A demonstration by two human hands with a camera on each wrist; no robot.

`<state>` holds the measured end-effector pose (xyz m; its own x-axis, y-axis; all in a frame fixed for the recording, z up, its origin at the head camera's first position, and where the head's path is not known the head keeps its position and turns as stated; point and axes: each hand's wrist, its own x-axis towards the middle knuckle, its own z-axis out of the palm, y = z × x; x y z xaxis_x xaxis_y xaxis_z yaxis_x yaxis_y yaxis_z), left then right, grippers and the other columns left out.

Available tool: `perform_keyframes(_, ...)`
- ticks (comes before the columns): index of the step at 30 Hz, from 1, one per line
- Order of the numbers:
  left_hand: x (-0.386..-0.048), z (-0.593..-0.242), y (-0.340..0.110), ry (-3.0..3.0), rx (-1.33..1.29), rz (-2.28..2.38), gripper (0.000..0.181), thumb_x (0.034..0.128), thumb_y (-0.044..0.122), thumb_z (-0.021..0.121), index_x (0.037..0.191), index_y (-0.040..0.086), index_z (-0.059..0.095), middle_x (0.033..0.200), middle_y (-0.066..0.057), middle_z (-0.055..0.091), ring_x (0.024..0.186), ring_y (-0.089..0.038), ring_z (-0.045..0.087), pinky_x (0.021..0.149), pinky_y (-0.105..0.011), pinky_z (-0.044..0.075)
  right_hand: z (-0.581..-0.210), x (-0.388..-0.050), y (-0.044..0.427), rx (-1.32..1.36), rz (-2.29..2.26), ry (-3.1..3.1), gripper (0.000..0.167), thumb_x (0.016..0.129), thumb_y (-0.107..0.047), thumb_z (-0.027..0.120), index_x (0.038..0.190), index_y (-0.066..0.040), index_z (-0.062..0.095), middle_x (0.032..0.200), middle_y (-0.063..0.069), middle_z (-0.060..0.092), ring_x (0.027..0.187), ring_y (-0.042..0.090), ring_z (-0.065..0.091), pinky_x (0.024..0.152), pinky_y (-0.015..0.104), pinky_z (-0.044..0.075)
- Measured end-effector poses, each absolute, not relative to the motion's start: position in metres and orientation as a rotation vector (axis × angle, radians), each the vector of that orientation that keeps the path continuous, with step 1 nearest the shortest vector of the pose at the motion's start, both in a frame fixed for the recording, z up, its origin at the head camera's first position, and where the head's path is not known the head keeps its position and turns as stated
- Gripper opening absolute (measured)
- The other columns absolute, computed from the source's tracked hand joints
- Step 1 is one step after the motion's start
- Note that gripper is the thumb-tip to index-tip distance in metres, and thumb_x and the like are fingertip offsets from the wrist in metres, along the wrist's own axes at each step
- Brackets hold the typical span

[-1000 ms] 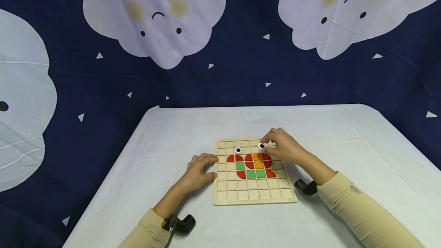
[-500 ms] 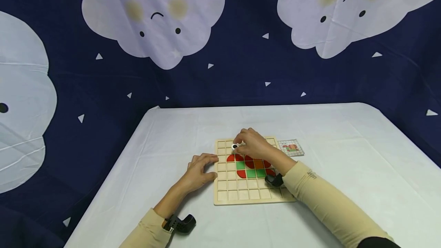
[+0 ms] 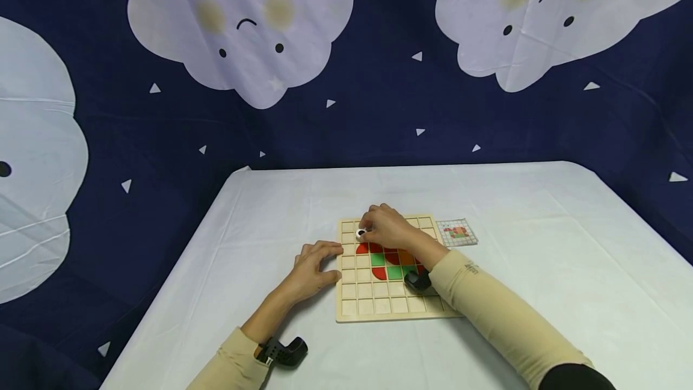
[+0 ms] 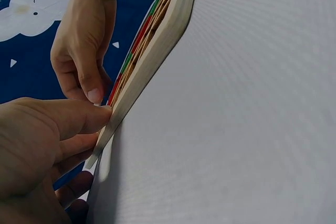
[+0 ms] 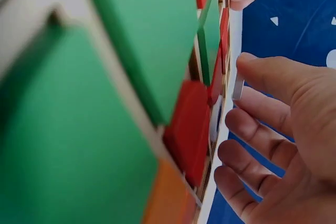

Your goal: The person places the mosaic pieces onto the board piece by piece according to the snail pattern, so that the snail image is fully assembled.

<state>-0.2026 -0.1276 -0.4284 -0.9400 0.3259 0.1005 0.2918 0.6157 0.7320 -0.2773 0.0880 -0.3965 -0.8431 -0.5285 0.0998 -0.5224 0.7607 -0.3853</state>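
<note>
A wooden grid board (image 3: 365, 307) lies on the table, bearing red, green and orange pieces. My right hand (image 3: 387, 227) is over its upper left part, pinching a round white eye piece (image 3: 361, 233) with a black dot between thumb and index finger. In the right wrist view the piece (image 5: 238, 86) shows edge-on, just off the board. Another white piece (image 5: 216, 119) sits in the grid there; the right hand hides it in the head view. My left hand (image 3: 311, 272) touches the board's left edge with thumb and fingertips, fingers fairly straight.
A small pattern card (image 3: 457, 232) with a printed grid picture lies against the board's upper right side. White cloth (image 3: 520, 209) covers the table, and a dark blue cloud-patterned curtain (image 3: 379, 125) hangs behind it. Each wrist wears a black camera (image 3: 289, 352).
The right hand has moved left across the board with the eye piece, from the upper right to the upper left, uncovering the card. The left hand has stayed at the edge.
</note>
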Motion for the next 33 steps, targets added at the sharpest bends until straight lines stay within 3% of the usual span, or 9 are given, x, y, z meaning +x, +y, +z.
perform_keyframes(33,-0.2023,-0.4297,-0.1277,2.788,0.529,1.262,0.044,0.0755,0.012,0.069,0.119,0.01,0.063,0.132,0.002,0.055,0.114,-0.019,0.039,0.092,-0.041,0.024,-0.3979,-0.2753,0.0867,-0.825,-0.659,2.935,0.025,0.082,-0.03,0.071,0.101,-0.014,0.071,0.092,0.0,0.06,0.088,0.018,0.049,0.079,0.035,0.042)
